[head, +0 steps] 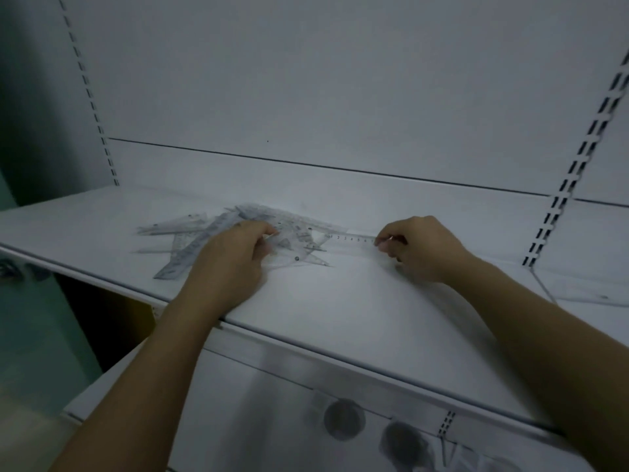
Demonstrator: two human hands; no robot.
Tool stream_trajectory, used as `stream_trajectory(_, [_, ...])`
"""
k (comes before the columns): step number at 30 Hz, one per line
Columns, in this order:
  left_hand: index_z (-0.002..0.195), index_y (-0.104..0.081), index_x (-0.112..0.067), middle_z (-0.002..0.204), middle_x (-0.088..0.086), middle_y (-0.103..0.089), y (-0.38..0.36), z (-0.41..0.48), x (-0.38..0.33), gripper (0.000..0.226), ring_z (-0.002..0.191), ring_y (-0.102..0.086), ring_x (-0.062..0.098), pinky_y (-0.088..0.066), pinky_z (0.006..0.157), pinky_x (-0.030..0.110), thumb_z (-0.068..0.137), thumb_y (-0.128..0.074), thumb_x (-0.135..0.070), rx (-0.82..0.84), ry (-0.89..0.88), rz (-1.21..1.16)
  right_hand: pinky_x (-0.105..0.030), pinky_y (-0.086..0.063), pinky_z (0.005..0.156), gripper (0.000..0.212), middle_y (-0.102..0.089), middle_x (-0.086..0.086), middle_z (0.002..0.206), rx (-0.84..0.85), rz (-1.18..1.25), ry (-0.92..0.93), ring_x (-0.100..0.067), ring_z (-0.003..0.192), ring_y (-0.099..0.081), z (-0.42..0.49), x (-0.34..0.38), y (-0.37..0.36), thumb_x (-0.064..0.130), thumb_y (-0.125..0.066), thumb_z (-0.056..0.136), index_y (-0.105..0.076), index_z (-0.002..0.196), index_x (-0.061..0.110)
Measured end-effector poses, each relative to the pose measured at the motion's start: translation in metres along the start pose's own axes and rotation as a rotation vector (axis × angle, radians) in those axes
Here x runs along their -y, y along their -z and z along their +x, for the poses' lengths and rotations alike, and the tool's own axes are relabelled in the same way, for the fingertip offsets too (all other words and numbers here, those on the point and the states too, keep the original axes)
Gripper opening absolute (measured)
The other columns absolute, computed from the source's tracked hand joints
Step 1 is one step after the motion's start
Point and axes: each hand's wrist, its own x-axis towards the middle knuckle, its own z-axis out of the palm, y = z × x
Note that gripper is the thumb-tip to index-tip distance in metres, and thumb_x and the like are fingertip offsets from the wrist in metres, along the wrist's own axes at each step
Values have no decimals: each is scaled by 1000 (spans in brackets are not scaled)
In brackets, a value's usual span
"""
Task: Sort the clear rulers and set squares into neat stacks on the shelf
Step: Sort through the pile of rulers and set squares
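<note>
Two sets of fingers are being noted. Fingertips (383, 242) of the right hand (420, 250) are pinching the right end of one clear ruler (350, 238), thumb against curled forefinger, closed firmly on the plastic. Fingers of the left hand (231, 262) are curling onto the near edge of the pile (211, 233) of clear rulers and set squares. Whether they are actually gripping a piece cannot be told through the blur.

The pinched ruler is lying flat on the shelf (340, 301), its long axis running left to right and its free end reaching the pile's right edge. The right hand is therefore controlling it, while the left is sitting nearer the pile.

Judgement: drawing the ruler rightward along its own axis is looking like the cleanest way to start a stack apart from the pile. No neat stack is showing yet.
</note>
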Motion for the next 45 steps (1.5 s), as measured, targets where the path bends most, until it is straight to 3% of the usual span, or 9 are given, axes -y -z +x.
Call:
stream_trajectory(5, [123, -61, -9, 113, 15, -57, 1, 3, -3, 29, 100, -56, 30, -40, 84, 30, 98, -46, -11, -57, -11, -17, -34, -48, 81, 35, -67, -3, 106, 38, -89, 7, -23, 94, -58, 3, 4, 11, 41, -42, 100, -66, 114, 20])
stream_trajectory(9, [127, -59, -13, 108, 10, -52, 5, 6, -20, 36, 87, -47, 15, -32, 77, 19, 95, -54, -29, 45, 31, -86, -29, -40, 78, 48, -57, -5, 106, 131, -136, 55, -21, 89, -53, -2, 4, 33, 47, -47, 96, -56, 132, 17])
stream_trajectory(12, [129, -59, -18, 103, 4, -51, 4, 11, -41, 41, 83, -46, 11, -38, 79, 25, 93, -56, -37, 96, -16, -116, -24, -33, 82, 52, -53, -4, 115, 114, -186, 58, -16, 93, -46, -13, -10, 54, 43, -51, 96, -46, 141, 18])
stream_trajectory(17, [135, -49, -27, 104, -5, -56, -14, 25, -98, 46, 70, -45, 1, -35, 75, 24, 91, -61, -35, 140, -83, -176, -23, -36, 73, 48, -58, 9, 98, 56, -121, -1, -9, 83, -51, -55, -61, 95, 41, -62, 89, -50, 133, 28])
stream_trajectory(25, [92, -60, -34, 93, -8, -62, -70, 46, -240, 9, 67, -51, 6, -39, 66, 24, 88, -64, -27, 149, -232, -278, -23, -34, 76, 43, -54, 8, 96, -36, -190, -115, -11, 84, -50, -134, -171, 164, 41, -62, 89, -57, 130, 30])
stream_trajectory(29, [100, -61, -33, 99, -11, -58, -104, 49, -309, 21, 73, -50, 0, -35, 62, 13, 82, -71, -36, 267, -288, -294, -22, -34, 76, 44, -53, 9, 99, -44, -210, -160, -7, 80, -47, -172, -222, 197, 37, -62, 90, -55, 133, 29])
stream_trajectory(35, [115, -63, -26, 109, -8, -59, -144, 49, -376, 32, 76, -48, 2, -36, 71, 17, 84, -71, -25, 444, -354, -139, -22, -40, 76, 43, -59, 11, 102, -60, -171, -216, -3, 83, -54, -213, -294, 235, 38, -64, 89, -58, 129, 27])
stream_trajectory(39, [109, -64, -28, 103, -10, -61, -163, 48, -417, 28, 76, -58, 6, -41, 64, 15, 83, -72, -29, 446, -358, -191, -22, -40, 80, 36, -64, 7, 105, -86, -149, -225, -11, 90, -58, -232, -333, 252, 32, -67, 88, -63, 123, 25])
stream_trajectory(45, [104, -68, -26, 108, -6, -66, -208, 42, -469, 26, 91, -61, 6, -45, 79, 15, 79, -74, -29, 518, -356, -216, -24, -40, 83, 35, -64, 5, 110, 16, -185, -275, -12, 94, -59, -243, -384, 275, 32, -68, 86, -65, 120, 25])
